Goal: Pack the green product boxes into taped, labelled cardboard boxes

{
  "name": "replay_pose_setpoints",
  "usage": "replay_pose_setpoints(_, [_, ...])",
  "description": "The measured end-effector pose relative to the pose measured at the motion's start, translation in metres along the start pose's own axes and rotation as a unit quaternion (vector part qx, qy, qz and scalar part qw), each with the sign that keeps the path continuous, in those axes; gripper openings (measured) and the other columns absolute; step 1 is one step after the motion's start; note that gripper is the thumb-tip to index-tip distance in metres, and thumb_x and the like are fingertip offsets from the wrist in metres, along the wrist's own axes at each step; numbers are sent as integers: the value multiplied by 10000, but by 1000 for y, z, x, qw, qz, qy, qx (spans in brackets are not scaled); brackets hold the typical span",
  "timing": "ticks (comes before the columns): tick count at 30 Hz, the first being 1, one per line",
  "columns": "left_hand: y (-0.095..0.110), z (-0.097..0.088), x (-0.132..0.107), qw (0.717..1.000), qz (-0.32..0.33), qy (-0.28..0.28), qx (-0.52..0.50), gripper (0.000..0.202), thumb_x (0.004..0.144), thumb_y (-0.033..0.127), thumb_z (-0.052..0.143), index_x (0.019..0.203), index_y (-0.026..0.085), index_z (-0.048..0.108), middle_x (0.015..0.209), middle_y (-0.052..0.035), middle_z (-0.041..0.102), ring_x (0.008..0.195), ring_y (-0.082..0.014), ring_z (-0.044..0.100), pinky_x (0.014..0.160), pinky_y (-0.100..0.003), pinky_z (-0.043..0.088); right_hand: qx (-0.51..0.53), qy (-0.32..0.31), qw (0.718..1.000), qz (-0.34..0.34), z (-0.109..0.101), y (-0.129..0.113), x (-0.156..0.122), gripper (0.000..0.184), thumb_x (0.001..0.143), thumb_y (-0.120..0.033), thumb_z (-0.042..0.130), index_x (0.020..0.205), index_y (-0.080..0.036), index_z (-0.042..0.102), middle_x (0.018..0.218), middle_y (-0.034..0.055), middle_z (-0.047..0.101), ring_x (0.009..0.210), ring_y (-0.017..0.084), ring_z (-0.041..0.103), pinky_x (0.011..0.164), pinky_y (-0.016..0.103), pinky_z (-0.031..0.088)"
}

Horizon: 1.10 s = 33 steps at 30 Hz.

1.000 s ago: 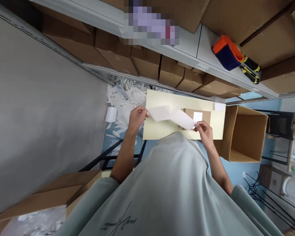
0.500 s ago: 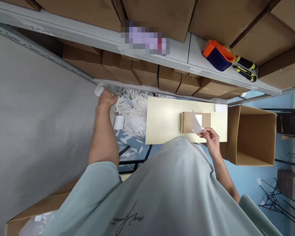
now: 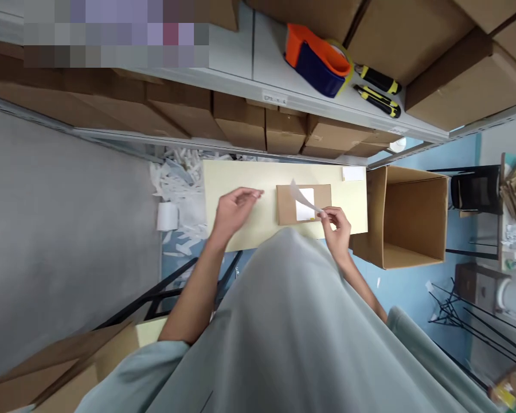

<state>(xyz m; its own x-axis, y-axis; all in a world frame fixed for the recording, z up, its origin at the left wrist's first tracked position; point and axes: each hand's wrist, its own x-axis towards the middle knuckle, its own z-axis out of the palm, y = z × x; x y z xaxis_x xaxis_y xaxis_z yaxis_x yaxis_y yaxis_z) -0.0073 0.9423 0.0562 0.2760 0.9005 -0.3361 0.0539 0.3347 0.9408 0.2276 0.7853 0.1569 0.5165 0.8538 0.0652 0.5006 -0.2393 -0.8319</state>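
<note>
My right hand (image 3: 337, 229) pinches the corner of a thin white label (image 3: 301, 198), which curls up above a flat brown cardboard box (image 3: 286, 206). Another white label (image 3: 305, 213), with a small yellow mark, lies on the box's top face. The box rests on a pale yellow table (image 3: 241, 175). Over the left part of that table hovers my left hand (image 3: 235, 211), fingers loosely bent and reaching towards the box. Nothing shows in it, and it is apart from the box.
White paper scraps (image 3: 183, 172) and a white roll (image 3: 167, 216) lie left of the table. A large open carton (image 3: 384, 218) stands at its right. Overhead, a shelf (image 3: 241, 80) bears boxes, an orange-and-blue tape dispenser (image 3: 318, 60) and two cutters (image 3: 378, 92).
My left hand has let go of a crumpled white piece by the scraps and come right, over the table. My right hand still holds the label above the box. The view has shifted right.
</note>
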Motion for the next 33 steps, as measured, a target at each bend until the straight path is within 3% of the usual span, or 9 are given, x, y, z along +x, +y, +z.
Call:
replay_pose_setpoints(2, [15,47,-28,994,-45,-56,-86,552,828,735,863,953,203,791,1083,-152,868,1073,-323,835,1041,-481,668,-50,6,995,-90,-4,7,4,204,1141,-417,630,1073,-261,742,1078,104,781,1024,248,796,833,395,695])
replay_pose_setpoints(4, [27,84,-45,983,-91,-57,-148,595,781,761,901,954,201,796,1035,-139,864,1027,-318,842,990,-472,686,-92,0,981,-170,-9,16,7,151,1152,-329,618,1116,-268,751,1084,109,788,1038,247,794,846,392,693])
replay_pose_setpoints(8, [34,121,-52,972,-140,3,-191,579,704,696,974,935,204,773,950,-87,839,942,-280,835,894,-421,697,-158,-32,953,-256,-17,40,6,135,1149,-258,643,1158,-277,777,1115,104,808,981,218,807,849,352,681])
replay_pose_setpoints(11, [29,131,-51,975,-136,29,-172,510,719,623,965,917,208,745,924,-61,816,890,-253,816,843,-401,696,-189,-89,948,-242,-20,57,1,148,1155,-277,656,1172,-279,803,1156,102,816,972,198,808,844,312,670])
replay_pose_setpoints(16, [17,135,-51,995,-56,68,-47,454,776,615,891,928,218,731,910,-42,789,836,-210,771,815,-353,669,-166,-214,954,-126,-29,72,0,187,1161,-313,654,1175,-285,838,1207,75,808,913,158,790,744,255,619])
replay_pose_setpoints(21, [14,131,-54,999,-18,8,49,451,853,667,813,945,232,738,970,-63,806,936,-240,777,910,-373,663,-47,-150,987,9,-41,78,28,240,1118,-428,687,1120,-268,867,1068,67,780,800,169,712,774,309,630])
replay_pose_setpoints(25, [17,132,-59,996,-15,-31,83,489,868,721,791,958,243,739,1014,-75,815,978,-267,782,966,-404,662,17,-132,988,75,-45,85,53,303,1048,-526,741,1026,-250,863,1020,60,778,751,161,647,749,311,615])
replay_pose_setpoints(28, [19,136,-61,995,-14,-42,93,453,890,692,782,967,247,755,1020,-70,815,981,-264,785,980,-397,665,34,-157,982,95,-45,90,60,339,1024,-561,751,933,-244,830,971,43,769,725,150,618,736,304,599])
replay_pose_setpoints(33, [16,143,-63,990,-9,2,141,321,924,553,761,955,237,813,1074,-68,845,1030,-258,789,993,-379,666,0,-169,982,86,-49,93,56,292,1032,-488,733,872,-245,756,919,21,728,718,146,609,727,294,574])
